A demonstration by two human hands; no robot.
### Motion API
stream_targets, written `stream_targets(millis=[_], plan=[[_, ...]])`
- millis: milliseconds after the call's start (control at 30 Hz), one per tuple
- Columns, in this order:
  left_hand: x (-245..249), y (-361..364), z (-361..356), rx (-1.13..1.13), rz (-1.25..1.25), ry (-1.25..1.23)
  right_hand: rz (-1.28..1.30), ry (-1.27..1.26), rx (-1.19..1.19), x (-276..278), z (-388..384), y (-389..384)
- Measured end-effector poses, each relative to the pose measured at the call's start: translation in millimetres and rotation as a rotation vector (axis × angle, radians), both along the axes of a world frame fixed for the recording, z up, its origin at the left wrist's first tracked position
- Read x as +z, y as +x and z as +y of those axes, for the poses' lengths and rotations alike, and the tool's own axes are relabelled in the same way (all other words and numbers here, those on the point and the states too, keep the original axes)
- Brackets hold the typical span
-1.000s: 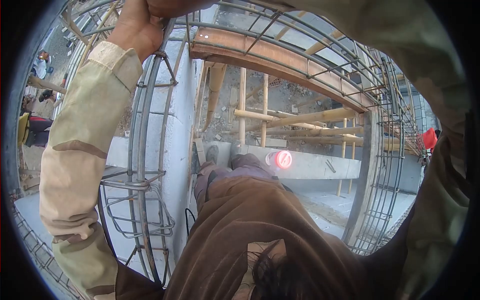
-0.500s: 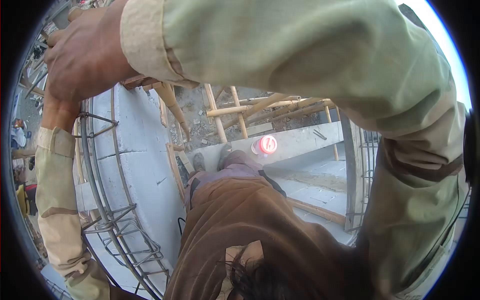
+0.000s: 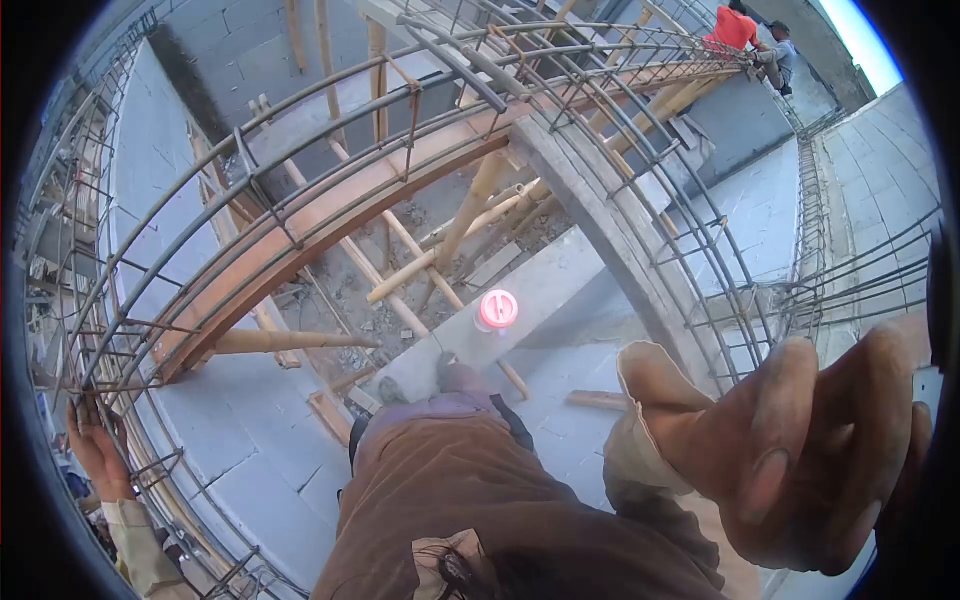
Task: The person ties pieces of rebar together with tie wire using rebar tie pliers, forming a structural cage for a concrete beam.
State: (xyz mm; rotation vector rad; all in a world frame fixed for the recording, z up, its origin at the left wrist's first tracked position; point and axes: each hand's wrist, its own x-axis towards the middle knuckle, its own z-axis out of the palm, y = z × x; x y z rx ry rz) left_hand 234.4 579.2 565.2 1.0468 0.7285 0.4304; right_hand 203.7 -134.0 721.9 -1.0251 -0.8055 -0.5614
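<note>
At the far left edge, my left hand point(image 3: 98, 445) reaches up to the rebar cage point(image 3: 190, 345), its fingers bent against the steel bars. My right hand point(image 3: 800, 450) is large and close to the camera at the lower right. Its fingers are curled, and the fingertips partly hide what they may hold. A small pale piece point(image 3: 928, 388) shows beside the fingers at the right edge. The rebar cage curves across the view above a reddish formwork board point(image 3: 330, 230).
Below, a pink-lidded container point(image 3: 498, 310) stands on a grey plank point(image 3: 550, 285) near my feet. Bamboo poles point(image 3: 470, 210) cross under the cage. Pale block walls point(image 3: 215, 440) rise at both sides. Two people point(image 3: 735, 30) are at the far upper right.
My right arm has swung from across the top to the right side, bringing that hand near the camera. The hands have separated, and the view has shifted to show more of the cage.
</note>
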Motion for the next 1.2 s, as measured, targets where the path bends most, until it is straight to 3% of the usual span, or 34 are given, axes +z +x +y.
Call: stream_targets(millis=[67,267,433,533,800,833,933,967,1067,1200], plan=[[4,5,-4,0.086,-0.017,-0.05,-0.002,0.002,-0.081,-4,-14,-3],[6,1,-4,0.047,0.0,0.073,0.0,0.044,-0.175,-23,-57,-9],[6,-7,6,-0.108,-0.004,0.086,-0.031,0.107,-0.166,-39,-87,-31],[0,-11,24,-0.181,-0.037,0.101,-0.01,0.137,-0.163,-36,-61,19],[-4,-6,-3,0.087,-0.201,0.187,-0.01,0.157,-0.108,-34,-37,37],[3,-13,-3,-0.089,-0.158,0.119,-0.009,0.155,-0.116,-37,-33,48],[-5,-7,3,0.054,-0.206,0.179,-0.008,0.162,-0.166,-42,-42,28],[-2,-14,10,-0.13,-0.186,0.121,-0.009,0.168,-0.169,-46,-44,20],[-14,-17,33,-0.061,-0.24,0.113,0.005,0.189,-0.157,-53,-43,9],[-9,-19,21,-0.098,-0.208,0.099,0.025,0.193,-0.136,-45,-22,57]])
